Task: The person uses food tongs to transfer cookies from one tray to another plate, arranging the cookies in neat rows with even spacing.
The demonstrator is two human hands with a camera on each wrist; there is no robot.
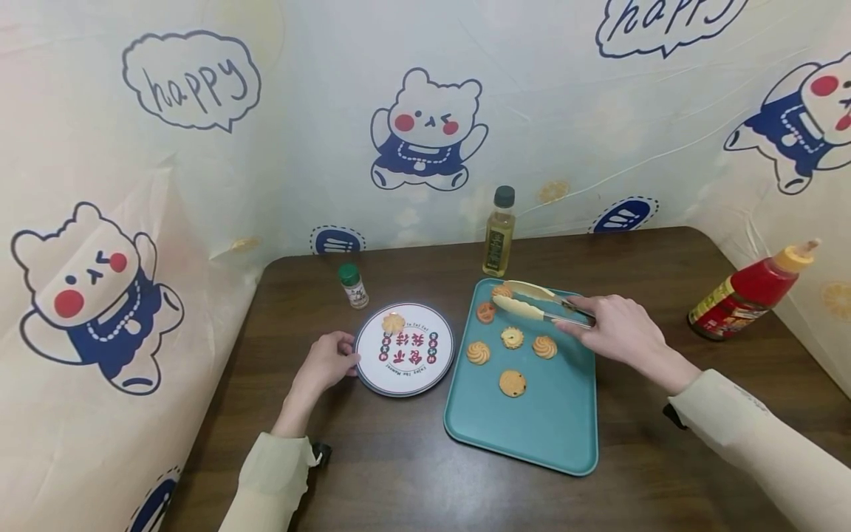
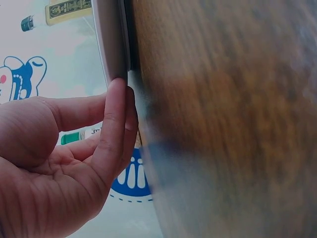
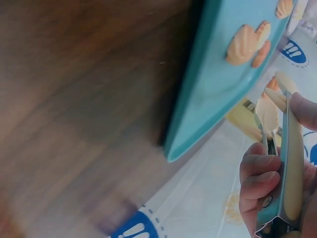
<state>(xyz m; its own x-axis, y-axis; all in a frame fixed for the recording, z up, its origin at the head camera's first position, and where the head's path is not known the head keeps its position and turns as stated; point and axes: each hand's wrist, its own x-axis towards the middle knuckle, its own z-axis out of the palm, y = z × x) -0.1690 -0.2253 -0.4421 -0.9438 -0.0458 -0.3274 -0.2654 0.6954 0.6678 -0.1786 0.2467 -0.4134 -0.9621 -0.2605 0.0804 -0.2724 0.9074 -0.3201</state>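
Two hands (image 1: 327, 360) of mine are working apart: the right hand (image 1: 618, 325) is clamping a pair of tongs (image 1: 524, 307), while the left hand is resting nearly straight fingers against a round plate's left rim. Patterned cloth (image 1: 306, 148), printed with bears, is hanging along the wooden table (image 1: 372, 458)'s far edge. On the table, a teal tray (image 1: 545, 428) is lying right of centre. Near the right edge, a red sauce bottle (image 1: 743, 295) is standing. Just beside the tray's left edge, the white plate (image 1: 415, 378) is showing red lettering. An oil bottle (image 1: 499, 236) is standing between the tray and the table's far edge; a green-capped shaker (image 1: 354, 288) is standing beyond the plate's far left rim. Six cookies (image 1: 513, 383) are sitting on the tray, mostly toward its far half. I am holding the tongs' tips around one at its far left corner; I cannot tell whether they are pinching it. One flower-shaped cookie (image 1: 393, 323) is lying on the plate's far left part.
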